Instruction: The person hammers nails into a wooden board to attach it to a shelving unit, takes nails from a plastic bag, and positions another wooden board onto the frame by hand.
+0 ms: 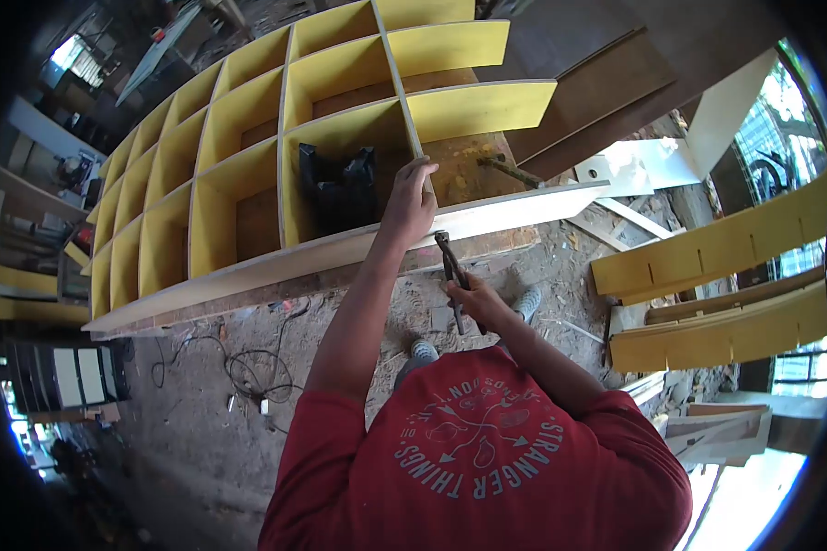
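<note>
A: Red shirt (515, 459) nearest cam. Risk?
B: Pincers (449, 262) might slip n' gouge front board (515, 214) if off-centre; L hand (410, 204) v. close, could get knocked.
A: Fingers?
B: R hand (478, 301) closed rnd pincers' handles, head by board's edge. L fingers curled over divider (404, 103) end.

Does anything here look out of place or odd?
A black bag sits in the yellow shelf unit's compartment beside the left hand; it looks odd as the only loose item visible in the compartments. A dark cable also lies in untidy loops on the littered floor.
</note>
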